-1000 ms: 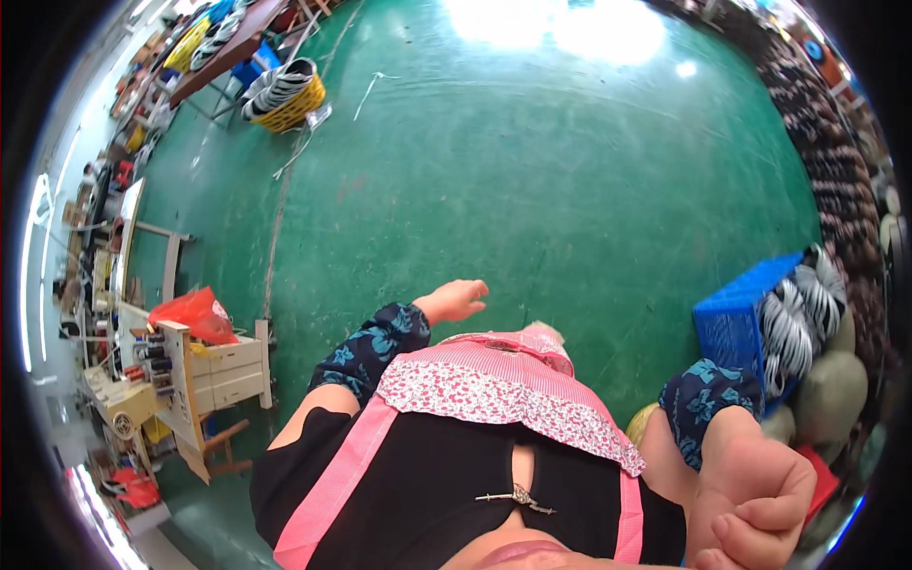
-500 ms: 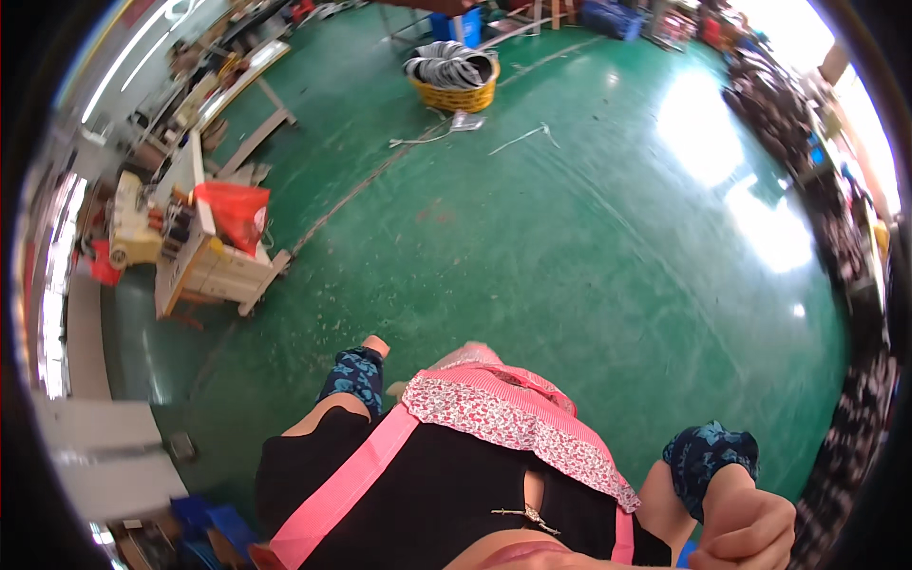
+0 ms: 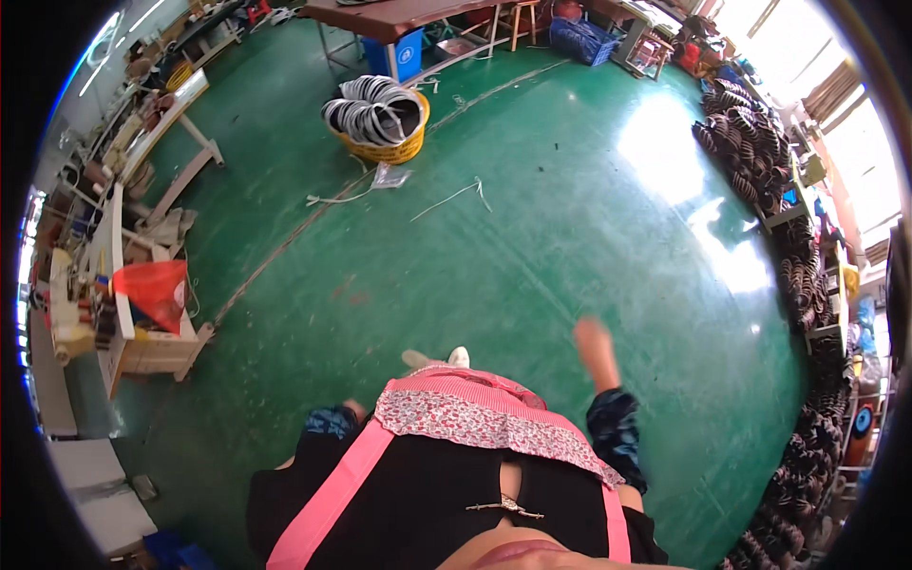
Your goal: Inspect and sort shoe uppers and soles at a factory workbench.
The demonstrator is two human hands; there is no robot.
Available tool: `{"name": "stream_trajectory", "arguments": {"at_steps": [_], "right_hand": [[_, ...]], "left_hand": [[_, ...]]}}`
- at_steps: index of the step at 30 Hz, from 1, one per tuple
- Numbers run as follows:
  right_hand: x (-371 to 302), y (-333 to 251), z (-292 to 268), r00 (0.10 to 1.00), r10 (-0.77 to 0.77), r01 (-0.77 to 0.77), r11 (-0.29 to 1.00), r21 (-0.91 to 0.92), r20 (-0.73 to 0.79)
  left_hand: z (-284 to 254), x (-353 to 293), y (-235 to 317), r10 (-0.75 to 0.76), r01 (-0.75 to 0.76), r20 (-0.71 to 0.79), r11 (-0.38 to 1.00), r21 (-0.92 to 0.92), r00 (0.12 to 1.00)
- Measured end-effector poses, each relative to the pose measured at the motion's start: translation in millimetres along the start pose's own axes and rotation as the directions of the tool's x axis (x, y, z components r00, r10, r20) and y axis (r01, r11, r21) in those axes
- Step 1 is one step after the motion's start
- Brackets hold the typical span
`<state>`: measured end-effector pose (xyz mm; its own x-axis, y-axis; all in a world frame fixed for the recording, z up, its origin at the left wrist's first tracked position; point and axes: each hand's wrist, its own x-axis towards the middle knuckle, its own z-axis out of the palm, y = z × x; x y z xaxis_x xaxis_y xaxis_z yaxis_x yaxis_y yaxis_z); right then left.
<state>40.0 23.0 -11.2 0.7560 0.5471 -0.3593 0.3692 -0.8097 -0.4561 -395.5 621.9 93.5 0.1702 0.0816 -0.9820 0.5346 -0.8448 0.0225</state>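
Observation:
My right hand (image 3: 595,350) reaches forward over the green floor (image 3: 456,275), below a sleeve guard (image 3: 616,427) in dark blue with lighter blue print. It is smeared by motion, so its fingers do not show clearly; no held thing is visible. Low at my left side, only a small part of my left hand (image 3: 356,409) shows beyond a matching sleeve guard (image 3: 331,421); its fingers are hidden. Between the arms hangs my pink apron (image 3: 475,404) with a floral band. Light-coloured shoes (image 3: 459,357) show past its edge.
Ahead stands a yellow basket (image 3: 385,152) heaped with grey-and-white striped coils. White strips (image 3: 446,199) lie on the floor. On the left, a sewing machine table carries a red bag (image 3: 155,293). Dark bundles (image 3: 746,133) line the right side. A brown-topped table (image 3: 408,19) stands beyond the basket.
My right hand has swung from beside my body out to the front, while my left has drawn back. The basket and brown-topped table appear nearer, and the view has shifted rightward.

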Motion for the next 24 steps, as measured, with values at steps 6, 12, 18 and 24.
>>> {"name": "stream_trajectory", "arguments": {"at_steps": [6, 12, 18, 24], "right_hand": [[-302, 1, 107, 0.544, 0.256, -0.509, 0.858, 0.072, 0.799], [-322, 9, 93, 0.412, 0.36, -0.665, 0.746, 0.007, 0.837], [-175, 129, 121, 0.738, 0.316, -0.374, 0.927, -0.028, 0.596], [240, 231, 76, 0.962, 0.266, -0.239, 0.932, 0.274, -0.065]], "left_hand": [[-174, 188, 41, 0.041, -0.357, -0.635, 0.854, -0.378, 0.771], [-273, 242, 127, 0.134, -0.471, -0.617, 0.773, -0.425, 0.776], [-139, 196, 115, 0.169, -0.279, -0.245, 0.794, -0.54, 0.955], [-25, 77, 93, -0.076, -0.023, -0.137, 0.796, -0.605, 0.988]]}}
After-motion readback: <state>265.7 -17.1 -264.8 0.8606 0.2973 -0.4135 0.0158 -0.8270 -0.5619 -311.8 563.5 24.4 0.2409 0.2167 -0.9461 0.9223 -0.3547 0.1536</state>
